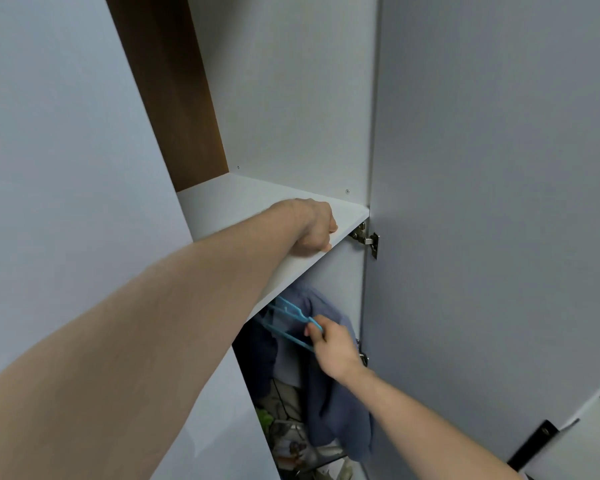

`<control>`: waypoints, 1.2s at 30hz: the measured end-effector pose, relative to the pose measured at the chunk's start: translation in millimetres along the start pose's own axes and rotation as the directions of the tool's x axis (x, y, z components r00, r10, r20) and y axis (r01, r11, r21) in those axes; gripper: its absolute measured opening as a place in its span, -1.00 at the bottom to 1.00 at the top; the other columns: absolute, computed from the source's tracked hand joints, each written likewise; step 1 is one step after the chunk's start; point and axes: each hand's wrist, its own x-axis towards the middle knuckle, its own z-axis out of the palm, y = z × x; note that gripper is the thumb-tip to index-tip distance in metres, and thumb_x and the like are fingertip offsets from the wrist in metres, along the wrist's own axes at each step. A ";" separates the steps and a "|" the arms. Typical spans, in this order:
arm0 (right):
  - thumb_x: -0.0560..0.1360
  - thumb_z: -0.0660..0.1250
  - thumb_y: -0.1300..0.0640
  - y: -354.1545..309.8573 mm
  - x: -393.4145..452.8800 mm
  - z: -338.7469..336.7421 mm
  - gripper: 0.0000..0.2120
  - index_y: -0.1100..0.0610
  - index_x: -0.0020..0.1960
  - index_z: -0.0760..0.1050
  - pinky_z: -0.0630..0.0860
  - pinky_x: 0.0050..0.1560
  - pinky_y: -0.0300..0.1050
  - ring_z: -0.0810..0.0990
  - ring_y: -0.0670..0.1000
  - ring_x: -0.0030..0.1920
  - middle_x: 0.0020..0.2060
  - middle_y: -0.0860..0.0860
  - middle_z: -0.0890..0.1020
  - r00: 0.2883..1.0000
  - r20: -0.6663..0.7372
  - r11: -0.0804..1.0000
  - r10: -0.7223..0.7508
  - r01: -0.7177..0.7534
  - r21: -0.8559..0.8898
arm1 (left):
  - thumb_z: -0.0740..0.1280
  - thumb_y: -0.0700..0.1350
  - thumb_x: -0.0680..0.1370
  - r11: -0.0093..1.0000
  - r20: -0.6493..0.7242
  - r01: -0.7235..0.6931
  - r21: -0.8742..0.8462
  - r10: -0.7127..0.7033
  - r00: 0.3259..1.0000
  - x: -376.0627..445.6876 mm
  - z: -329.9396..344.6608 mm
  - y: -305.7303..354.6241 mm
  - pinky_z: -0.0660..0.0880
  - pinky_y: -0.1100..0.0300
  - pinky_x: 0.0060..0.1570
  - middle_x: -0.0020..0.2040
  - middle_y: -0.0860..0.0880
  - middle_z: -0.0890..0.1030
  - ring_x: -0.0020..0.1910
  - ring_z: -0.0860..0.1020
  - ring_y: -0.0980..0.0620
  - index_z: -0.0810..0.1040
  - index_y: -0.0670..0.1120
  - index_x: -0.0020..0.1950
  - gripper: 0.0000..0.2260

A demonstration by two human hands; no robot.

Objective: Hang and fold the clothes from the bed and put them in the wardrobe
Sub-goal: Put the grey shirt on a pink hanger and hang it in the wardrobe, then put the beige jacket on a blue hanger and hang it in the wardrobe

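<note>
Left hand grips front edge of wardrobe shelf, fingers curled over it. Below shelf, right hand pinches blue hanger, fingers clamped on its end; blue garment hangs behind hanger.

Nothing readable here, honestly. No labels, brand names, numbers or signs on anything in view. The wardrobe panels and the open door are plain, with no sticker or print. The metal hinge might carry a stamp, but it's too small to make out. The blue hanger shows no lettering, and the blue garment has no visible tag or logo. Down at the bottom of the wardrobe there's a jumble of stuff with some colourful patches that could be printed packaging, but it's dark and blurry, so no words come through.
</note>
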 end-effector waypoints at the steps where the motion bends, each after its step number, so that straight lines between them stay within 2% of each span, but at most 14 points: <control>1: 0.69 0.20 0.01 4.8 -7.6 -8.3 -0.72 -0.10 -0.18 0.51 0.43 -0.24 -0.12 0.49 -0.15 -0.34 -0.40 -0.13 0.56 1.000 -0.008 1.000 0.021 -0.021 -0.015 | 0.38 0.06 0.60 1.000 0.002 -0.004 0.023 0.004 1.000 -2.5 -0.7 0.9 0.47 -0.02 0.36 0.40 0.01 0.54 0.32 0.52 -0.15 0.51 0.08 0.45 -0.59; 5: 0.65 0.28 0.03 15.8 -47.8 -42.6 -0.74 -0.03 -0.19 0.60 0.48 -0.20 -0.06 0.49 -0.10 -0.38 -0.39 -0.03 0.59 0.991 -0.051 0.993 0.121 -0.121 -0.008 | 0.30 -0.13 0.60 0.997 -0.035 -0.013 0.072 0.015 0.999 -16.4 0.3 9.9 0.54 0.02 0.14 0.20 -0.13 0.59 0.11 0.54 -0.20 0.53 -0.08 0.10 -0.90; 7: 0.64 0.31 0.01 15.3 -73.0 -60.4 -0.71 -0.01 -0.25 0.60 0.45 -0.25 -0.09 0.43 -0.16 -0.44 -0.47 -0.10 0.55 0.985 -0.057 0.987 0.162 -0.162 -0.001 | 0.27 -0.24 0.54 0.997 -0.108 -0.004 0.083 0.013 0.994 -24.3 8.9 17.4 0.51 0.04 0.01 0.20 -0.16 0.60 0.11 0.57 -0.22 0.54 -0.12 0.14 -0.81; 9: 0.63 0.32 -0.02 14.3 -99.7 -78.4 -0.67 0.00 -0.30 0.58 0.40 -0.31 -0.12 0.41 -0.16 -0.48 -0.54 -0.15 0.51 0.976 -0.052 0.977 0.211 -0.211 0.000 | 0.28 -0.24 0.53 0.997 -0.175 0.009 0.076 0.004 0.985 -31.1 23.5 23.4 0.46 0.09 -0.02 0.25 -0.15 0.58 0.19 0.58 -0.19 0.53 -0.13 0.26 -0.71; 12: 0.63 0.31 -0.03 15.4 -144.8 -102.9 -0.64 0.01 -0.32 0.56 0.34 -0.40 -0.23 0.39 -0.15 -0.51 -0.58 -0.13 0.47 0.958 -0.054 0.960 0.280 -0.281 -0.005 | 0.30 -0.12 0.58 0.990 -0.219 -0.077 -0.114 0.051 0.974 -36.7 48.8 30.0 0.47 0.03 0.26 0.40 -0.14 0.49 0.36 0.49 -0.19 0.48 -0.11 0.39 -0.64; 15: 0.65 0.30 -0.09 14.1 -192.5 -122.7 -0.61 0.01 -0.31 0.56 0.33 -0.44 -0.31 0.39 -0.15 -0.52 -0.59 -0.15 0.44 0.932 -0.124 0.939 0.341 -0.343 0.001 | 0.37 -0.10 0.60 0.846 -0.375 -0.331 -0.418 0.172 0.911 -56.3 77.7 46.9 0.27 0.05 0.52 0.53 -0.08 0.42 0.51 0.38 -0.09 0.43 -0.04 0.54 -0.51; 17: 0.64 0.29 -0.15 12.7 -224.3 -131.5 -0.59 0.03 -0.30 0.57 0.37 -0.39 -0.32 0.41 -0.16 -0.50 -0.59 -0.16 0.43 0.903 -0.200 0.922 0.380 -0.388 -0.001 | 0.40 -0.15 0.59 0.703 -0.481 -0.461 -0.542 0.191 0.856 -73.1 105.3 62.0 0.26 0.18 0.47 0.45 0.01 0.49 0.44 0.42 0.02 0.52 0.01 0.46 -0.58; 19: 0.65 0.30 -0.14 11.8 -257.1 -136.6 -0.58 0.05 -0.31 0.57 0.36 -0.38 -0.29 0.40 -0.15 -0.49 -0.58 -0.15 0.42 0.867 -0.262 0.904 0.424 -0.421 0.071 | 0.40 -0.19 0.58 0.640 -0.523 -0.519 -0.567 0.207 0.827 -82.0 133.7 75.5 0.26 0.27 0.34 0.33 0.11 0.53 0.31 0.45 0.13 0.59 0.05 0.35 -0.65; 21: 0.66 0.30 -0.14 10.0 -292.8 -138.0 -0.56 0.05 -0.32 0.56 0.35 -0.38 -0.30 0.40 -0.15 -0.47 -0.56 -0.14 0.43 0.823 -0.326 0.884 0.465 -0.451 0.124 | 0.39 -0.23 0.58 0.615 -0.522 -0.547 -0.567 0.246 0.817 -84.9 157.2 87.5 0.28 0.29 0.27 0.24 0.15 0.54 0.21 0.45 0.18 0.63 0.06 0.27 -0.69; 25: 0.64 0.27 -0.20 1.0 -370.8 -126.5 -0.56 0.03 -0.28 0.58 0.36 -0.38 -0.27 0.42 -0.14 -0.45 -0.49 -0.09 0.46 0.702 -0.442 0.820 0.558 -0.548 0.166 | 0.41 -0.28 0.55 0.578 -0.497 -0.583 -0.571 0.321 0.806 -88.0 193.1 109.9 0.40 0.17 0.21 0.14 0.08 0.60 0.09 0.52 0.05 0.67 0.02 0.20 -0.70; 28: 0.63 0.29 -0.17 -13.4 -423.9 -107.1 -0.59 0.00 -0.32 0.56 0.42 -0.32 -0.15 0.45 -0.09 -0.42 -0.41 0.05 0.49 0.582 -0.502 0.755 0.640 -0.599 0.267 | 0.41 -0.26 0.55 0.523 -0.458 -0.601 -0.604 0.389 0.799 -96.3 215.5 124.9 0.48 0.07 0.18 0.09 0.04 0.62 0.06 0.55 -0.02 0.67 0.10 0.15 -0.70; 30: 0.64 0.30 -0.15 -25.6 -456.1 -93.5 -0.58 0.00 -0.34 0.55 0.40 -0.31 -0.09 0.44 -0.03 -0.40 -0.40 0.12 0.47 0.497 -0.537 0.712 0.682 -0.619 0.331 | 0.41 -0.25 0.56 0.496 -0.424 -0.602 -0.626 0.431 0.796 -108.0 228.0 134.4 0.46 0.09 0.15 0.06 0.04 0.63 0.02 0.55 -0.01 0.65 0.16 0.11 -0.70; 34: 0.65 0.32 -0.10 -52.4 -523.5 -65.0 -0.58 0.02 -0.35 0.53 0.38 -0.39 -0.15 0.37 0.01 -0.45 -0.46 0.01 0.36 0.340 -0.557 0.618 0.758 -0.649 0.444 | 0.38 -0.27 0.58 0.418 -0.319 -0.581 -0.698 0.544 0.776 -150.0 260.4 154.2 0.49 0.06 0.26 0.06 0.03 0.68 0.12 0.60 0.02 0.69 0.05 0.13 -0.74; 36: 0.65 0.32 -0.11 -65.0 -550.9 -57.3 -0.58 0.02 -0.34 0.54 0.40 -0.37 -0.15 0.37 -0.01 -0.45 -0.47 -0.01 0.35 0.287 -0.588 0.602 0.756 -0.659 0.452 | 0.37 -0.27 0.59 0.393 -0.288 -0.589 -0.706 0.600 0.746 -172.8 267.2 162.9 0.49 0.11 0.20 0.02 0.06 0.68 0.08 0.61 0.06 0.69 0.06 0.11 -0.75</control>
